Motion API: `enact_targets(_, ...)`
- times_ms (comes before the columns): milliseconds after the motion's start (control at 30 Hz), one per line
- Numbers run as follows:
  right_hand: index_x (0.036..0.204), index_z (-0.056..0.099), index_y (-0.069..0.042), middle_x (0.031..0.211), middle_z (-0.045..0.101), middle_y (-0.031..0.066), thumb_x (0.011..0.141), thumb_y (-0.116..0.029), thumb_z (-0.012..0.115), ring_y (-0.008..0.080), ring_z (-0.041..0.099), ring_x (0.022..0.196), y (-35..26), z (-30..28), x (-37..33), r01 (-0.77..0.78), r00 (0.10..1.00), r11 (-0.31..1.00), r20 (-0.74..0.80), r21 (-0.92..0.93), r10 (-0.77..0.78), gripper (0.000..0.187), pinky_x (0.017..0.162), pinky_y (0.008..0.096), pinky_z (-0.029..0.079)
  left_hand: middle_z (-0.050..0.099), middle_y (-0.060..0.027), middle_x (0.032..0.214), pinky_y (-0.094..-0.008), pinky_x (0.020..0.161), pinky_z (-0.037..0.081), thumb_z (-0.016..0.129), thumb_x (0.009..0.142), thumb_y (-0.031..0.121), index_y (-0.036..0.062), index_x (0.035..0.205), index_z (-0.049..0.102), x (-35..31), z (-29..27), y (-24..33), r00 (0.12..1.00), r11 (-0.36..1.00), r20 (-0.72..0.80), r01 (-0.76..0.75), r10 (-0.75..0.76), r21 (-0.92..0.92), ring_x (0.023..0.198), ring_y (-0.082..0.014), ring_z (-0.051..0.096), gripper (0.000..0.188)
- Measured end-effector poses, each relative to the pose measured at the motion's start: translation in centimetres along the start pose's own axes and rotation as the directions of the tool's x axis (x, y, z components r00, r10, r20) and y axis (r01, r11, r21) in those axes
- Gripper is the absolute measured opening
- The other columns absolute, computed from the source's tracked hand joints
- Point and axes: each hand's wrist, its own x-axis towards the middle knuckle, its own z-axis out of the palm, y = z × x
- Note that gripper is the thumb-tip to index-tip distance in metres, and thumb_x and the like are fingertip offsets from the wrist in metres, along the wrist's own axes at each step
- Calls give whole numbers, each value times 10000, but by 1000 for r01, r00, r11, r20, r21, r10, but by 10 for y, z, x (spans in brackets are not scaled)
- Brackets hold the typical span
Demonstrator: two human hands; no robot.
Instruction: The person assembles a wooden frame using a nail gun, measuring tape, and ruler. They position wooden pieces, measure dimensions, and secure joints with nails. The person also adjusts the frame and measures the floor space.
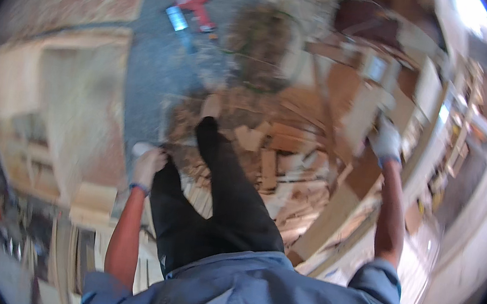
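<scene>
Both of my hands wear pale work gloves, and motion blurs the view. My left hand [148, 168] is low beside my left leg, its fingers curled. A small white rounded thing [140, 149] shows at its fingertips; its kind is unclear. Out to the right, my right hand [386, 142] is stretched over the pale boards [359, 114]. Its fingers look closed around a small dark thing [378, 122] that is too smeared to name.
A red pistol-shaped power tool [195, 8] lies ahead on the grey floor [153, 75]. Large wooden panels [76, 115] stand at left. Wood offcuts [280, 147] litter the ground around my feet. A long pale beam [331, 228] runs along my right side.
</scene>
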Motion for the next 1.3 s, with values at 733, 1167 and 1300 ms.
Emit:
enact_targets(733,1070,672,-30,965,688,121,794,-221,830,264,681,857,-215,-99,-66,169,979,883,-182,439,-96,371,787,384,546,706,-82,1143,-352,829,589,597,1047,348,9,1348,577,-56,156,139,763,893,621,139,178,-427,965,-194,716,454)
enact_targets(1167,1242,583,0,1244,620,213,744,-146,849,367,684,1046,-510,4,-32,674,562,196,-322,712,-762,583,846,388,593,602,-130,1335,-377,1015,566,522,1068,175,-19,1413,525,1,10,167,929,670,211,-50,303,-741,1218,-240,621,396)
enact_targets(1300,1287,575,3,1310,599,218,752,-244,826,390,657,1123,-551,41,9,775,465,223,-295,591,-835,641,912,439,570,633,-117,1274,-372,975,588,596,1031,133,-16,1396,543,64,-7,133,920,573,192,-43,342,-818,1153,-211,648,398)
